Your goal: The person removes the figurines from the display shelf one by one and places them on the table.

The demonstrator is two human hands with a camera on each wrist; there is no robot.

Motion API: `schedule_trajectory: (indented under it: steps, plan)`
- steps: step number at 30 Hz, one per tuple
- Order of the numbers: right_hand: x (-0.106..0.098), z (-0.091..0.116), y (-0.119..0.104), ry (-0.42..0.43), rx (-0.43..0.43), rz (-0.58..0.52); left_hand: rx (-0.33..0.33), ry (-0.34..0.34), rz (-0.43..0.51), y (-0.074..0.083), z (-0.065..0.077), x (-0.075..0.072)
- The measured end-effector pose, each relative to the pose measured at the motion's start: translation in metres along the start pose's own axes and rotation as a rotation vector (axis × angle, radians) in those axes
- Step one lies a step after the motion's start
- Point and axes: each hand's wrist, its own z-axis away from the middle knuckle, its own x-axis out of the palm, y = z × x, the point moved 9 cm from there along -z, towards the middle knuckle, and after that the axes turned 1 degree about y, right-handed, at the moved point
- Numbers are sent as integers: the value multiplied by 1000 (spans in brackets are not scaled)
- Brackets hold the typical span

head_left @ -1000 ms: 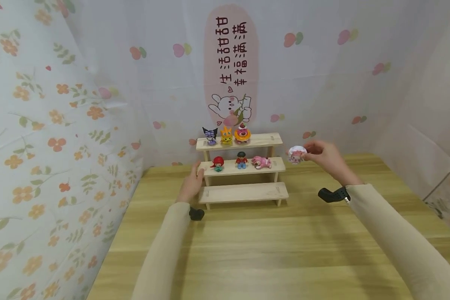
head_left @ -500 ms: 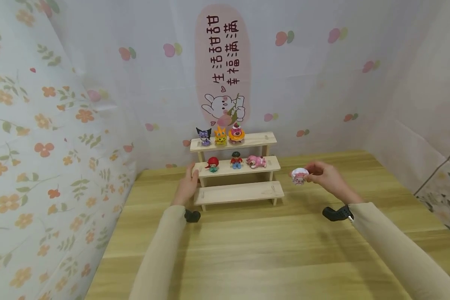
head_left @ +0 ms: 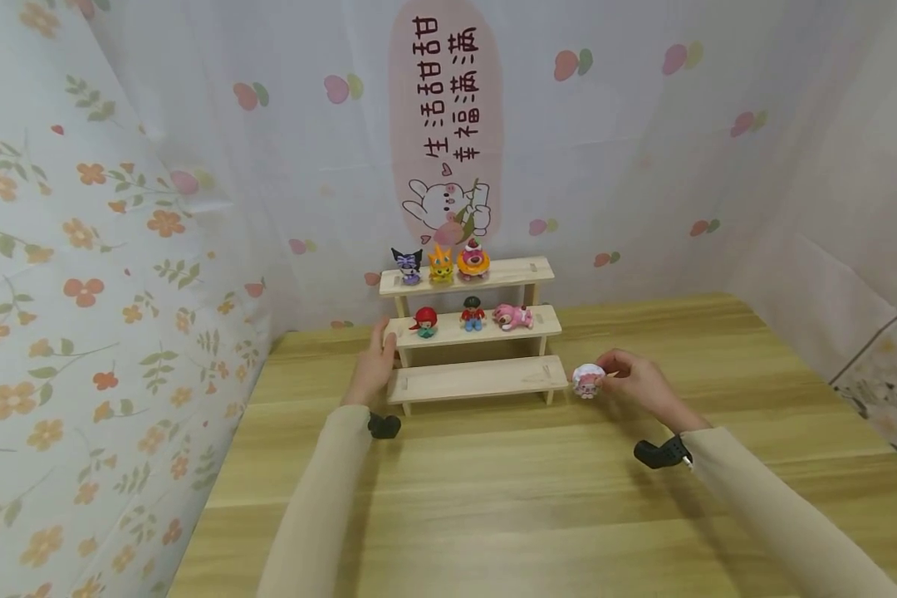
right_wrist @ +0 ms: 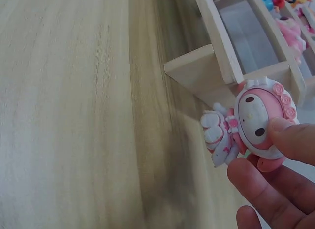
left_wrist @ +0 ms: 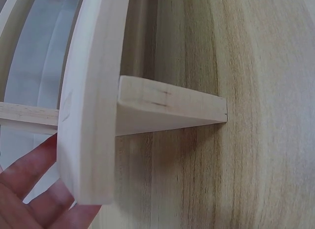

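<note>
Hands: left hand (head_left: 372, 365) is rested against the left end of a wooden stand's (head_left: 448, 334) middle tier (head_left: 452, 332), and whether its fingers are curled round the plank cannot be told; at the right, a white-and-pink figurine (head_left: 588, 380) is pinched between thumb and fingers by the right hand (head_left: 638, 385).
Left curtain (head_left: 82, 291): printed with orange blossoms and green leaves, hung along the left side.
Left sleeve (head_left: 317, 502): beige, with a dark device (head_left: 384, 426) worn at the wrist.
Top tier (head_left: 512, 272): placed farthest; a purple figure (head_left: 409, 269) with dark ears, an orange-and-yellow figure (head_left: 441, 267) and a pink figure (head_left: 473, 262) in an orange ring are lined up from the left.
Middle tier: occupied by a red-haired figure (head_left: 424, 322), a figure in a red top (head_left: 473, 316) and a pink figure lying down (head_left: 513, 316).
Lowest tier (head_left: 478, 379): placed nearest, with its right end beside the figurine.
Backdrop (head_left: 605, 149): hung at the far side, printed with writing and a white rabbit (head_left: 448, 203).
Figurine: held just left of the right hand, well apart from the left hand, with the stand between; whether the table (head_left: 456, 515) is touched by its feet cannot be told.
Right sleeve (head_left: 781, 502): beige, reached in from the near right.
</note>
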Motion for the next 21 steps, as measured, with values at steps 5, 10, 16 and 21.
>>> schedule_trajectory:
  steps: [5, 10, 16, 21]
  plan:
    - [2, 2, 3, 20, 3, 30, -1, 1, 9, -2, -2, 1]
    - [6, 5, 10, 17, 23, 40, -6, -9, 19, -3, -2, 3]
    - [10, 9, 13, -3, 47, 34, -8, -16, 33, -3, 0, 2]
    - [11, 12, 15, -10, 57, 30, -5, -22, 41, -1, -1, 2]
